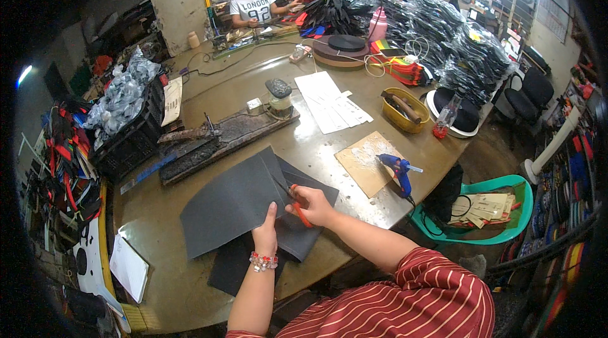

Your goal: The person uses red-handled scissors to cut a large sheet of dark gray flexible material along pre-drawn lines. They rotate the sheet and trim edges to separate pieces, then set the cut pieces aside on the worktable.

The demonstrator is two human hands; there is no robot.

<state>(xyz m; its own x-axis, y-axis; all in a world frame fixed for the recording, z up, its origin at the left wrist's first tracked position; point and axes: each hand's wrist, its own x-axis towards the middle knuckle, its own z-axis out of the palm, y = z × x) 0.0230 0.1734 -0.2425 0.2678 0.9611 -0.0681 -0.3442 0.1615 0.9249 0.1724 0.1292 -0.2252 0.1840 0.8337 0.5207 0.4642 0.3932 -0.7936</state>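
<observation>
A dark grey sheet [228,202] lies on the brown table [304,148], on top of other dark sheets. My left hand [266,233], with a bead bracelet at the wrist, pinches the sheet's near edge, thumb on top. My right hand [313,205] holds red-handled scissors [297,205] whose blades point left into the sheet's right side.
A blue glue gun [399,170] rests by a brown cardboard square [367,160]. A yellow bowl [405,113], white papers [326,100] and a dark board with a jar [278,100] lie beyond. A black crate [136,135] sits left, a green basket [487,211] right. Two people sit at the far end.
</observation>
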